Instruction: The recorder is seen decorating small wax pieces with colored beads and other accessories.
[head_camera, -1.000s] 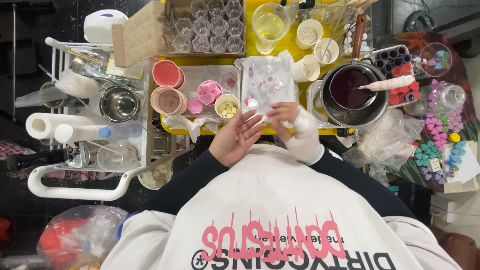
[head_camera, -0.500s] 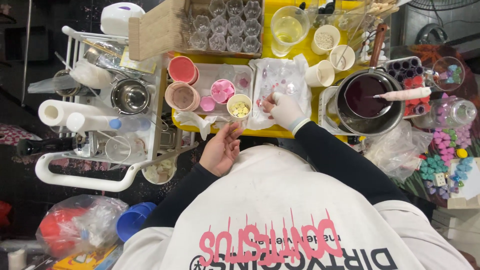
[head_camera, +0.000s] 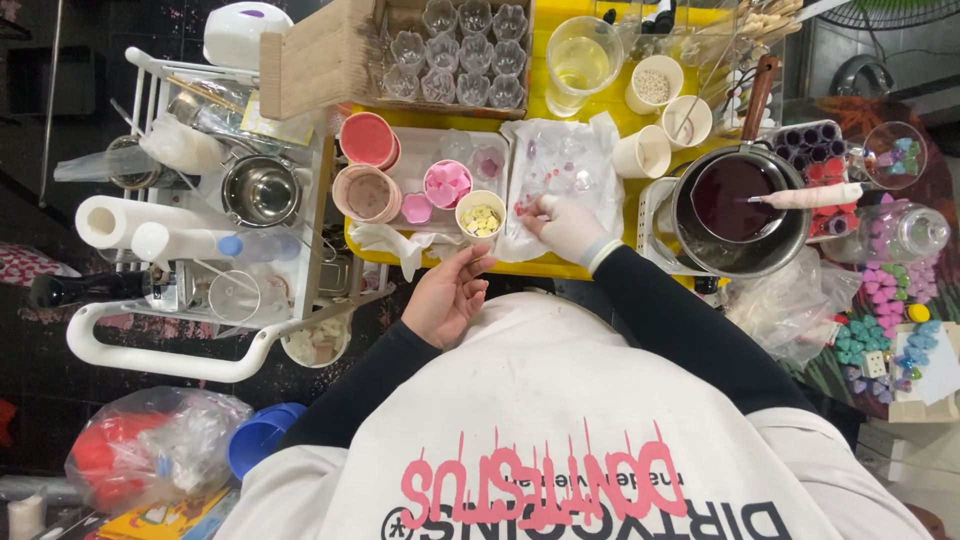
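The right hand (head_camera: 568, 226), gloved in white, reaches onto the plastic sheet (head_camera: 560, 170) spread over the yellow table (head_camera: 545, 265), its fingertips (head_camera: 545, 205) pinched narrow on or just above a small pink piece; whether the piece is actually gripped I cannot tell. The left hand (head_camera: 447, 295) is bare, held near the body at the table's near edge, fingers loosely curled and half open, holding nothing that shows. Its fingertips sit just below a small cup (head_camera: 480, 215) of pale yellow pieces.

Left of that cup stands a pink cup (head_camera: 447, 183) of pink shapes on a white tray (head_camera: 420, 155). Far left on the table, a box (head_camera: 455, 55) holds rows of clear moulds, all of which look empty. To the right, a pan (head_camera: 735, 200) of dark red liquid rests with a white-handled tool (head_camera: 810, 194) across it, and beyond it a rack (head_camera: 815, 165) of small moulds looks partly filled in red and purple.

As a judgement: sorting small pieces on the sheet is under way (several pink bits lie scattered there), some moulds on the right are poured, and the clear moulds in the box are not yet filled.
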